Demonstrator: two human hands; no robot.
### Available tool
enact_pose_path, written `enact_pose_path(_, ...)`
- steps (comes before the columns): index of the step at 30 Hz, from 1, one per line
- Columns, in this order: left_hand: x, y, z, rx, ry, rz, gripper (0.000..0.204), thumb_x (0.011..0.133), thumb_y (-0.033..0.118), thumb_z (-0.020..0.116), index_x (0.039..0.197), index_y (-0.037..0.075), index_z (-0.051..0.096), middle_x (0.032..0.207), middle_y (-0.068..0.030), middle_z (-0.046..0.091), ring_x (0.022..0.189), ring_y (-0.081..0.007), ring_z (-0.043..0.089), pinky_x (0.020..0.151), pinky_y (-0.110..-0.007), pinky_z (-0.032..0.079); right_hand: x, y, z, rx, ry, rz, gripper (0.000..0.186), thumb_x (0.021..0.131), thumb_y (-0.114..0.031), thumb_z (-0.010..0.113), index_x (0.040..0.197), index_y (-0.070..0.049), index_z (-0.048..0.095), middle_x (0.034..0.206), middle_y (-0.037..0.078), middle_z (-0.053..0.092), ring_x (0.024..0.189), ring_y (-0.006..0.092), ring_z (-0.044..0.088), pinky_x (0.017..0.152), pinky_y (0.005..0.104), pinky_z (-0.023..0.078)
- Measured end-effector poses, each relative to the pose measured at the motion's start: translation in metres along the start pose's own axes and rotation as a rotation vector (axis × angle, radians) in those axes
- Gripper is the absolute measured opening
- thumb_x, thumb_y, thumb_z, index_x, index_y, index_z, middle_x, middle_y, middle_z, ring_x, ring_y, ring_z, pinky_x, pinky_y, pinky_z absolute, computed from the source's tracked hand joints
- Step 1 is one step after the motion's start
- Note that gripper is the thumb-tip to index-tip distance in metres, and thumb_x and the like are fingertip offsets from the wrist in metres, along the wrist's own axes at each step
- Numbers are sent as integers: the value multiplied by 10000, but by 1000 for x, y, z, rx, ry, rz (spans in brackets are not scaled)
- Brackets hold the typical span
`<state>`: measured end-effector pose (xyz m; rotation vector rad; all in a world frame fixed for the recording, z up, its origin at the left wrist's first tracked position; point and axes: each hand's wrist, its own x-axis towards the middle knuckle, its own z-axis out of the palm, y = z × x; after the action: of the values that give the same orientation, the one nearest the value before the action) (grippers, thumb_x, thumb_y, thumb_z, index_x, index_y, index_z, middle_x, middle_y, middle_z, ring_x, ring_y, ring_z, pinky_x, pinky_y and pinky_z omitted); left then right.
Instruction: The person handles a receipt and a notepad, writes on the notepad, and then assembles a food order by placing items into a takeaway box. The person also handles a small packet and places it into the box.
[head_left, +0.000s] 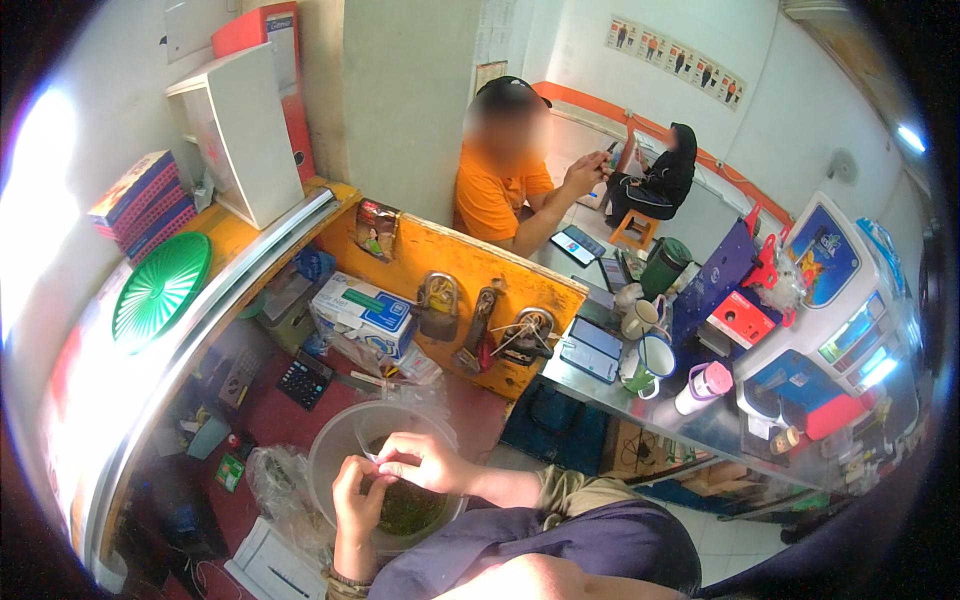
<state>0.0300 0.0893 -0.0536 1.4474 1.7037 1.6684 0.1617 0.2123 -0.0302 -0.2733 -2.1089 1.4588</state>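
My left hand [355, 498] and my right hand [428, 463] meet over a round, whitish plastic tub [330, 440]. Fingertips of both are pinched close together, with a thin, pale, see-through piece [366, 440] showing at them. It is too small to name. Green-brown loose shreds [410, 508] lie in the bottom of the tub, partly covered by my hands and wrists. The tub stands at my lap, against my dark clothing.
Clear plastic bags [280, 480], a black calculator [304, 382] and a blue-white box [362, 315] surround the tub. Padlocks [438, 300] hang on the yellow wooden panel [480, 260]. Phones, mugs and a pink-lidded bottle [704, 388] stand on the right counter. Two people sit beyond.
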Motion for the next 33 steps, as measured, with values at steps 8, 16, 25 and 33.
enact_pose_path(8, -1, 3, 0, -175, 19, -69, 170, 797, -118, 661, 862, 1, 558, 813, -62, 546, 750, -131, 544, 652, -255, 461, 4, 8, -8, -35, -56, -193, 133, 923, -126, 641, 936, 1, 604, 861, 123, 627, 850, 274, 641, 774, 356, 490)
enact_pose_path(16, -1, 8, 3, 6, -57, -49, 116, 812, -94, 606, 843, -12, 529, 762, -94, 532, 662, -180, 526, 618, -296, 458, 3, 6, -16, -153, -255, -128, 129, 906, -150, 556, 914, -23, 540, 773, 144, 575, 713, 343, 598, 648, 423, 460)
enact_pose_path(25, 6, 7, 5, 105, -70, 141, 121, 719, -35, 634, 808, -16, 553, 731, -156, 535, 701, -328, 535, 630, -389, 435, -2, 2, -6, -312, -147, -159, 237, 921, -253, 577, 869, -27, 529, 754, 166, 584, 739, 391, 606, 659, 469, 464)
enact_pose_path(33, 3, 4, 2, 214, -98, 176, 127, 703, -26, 647, 758, -8, 533, 718, -148, 529, 679, -323, 526, 620, -404, 436, -1, 8, -9, -306, -181, -154, 179, 938, -178, 575, 884, -8, 566, 799, 209, 612, 765, 416, 615, 664, 479, 481)
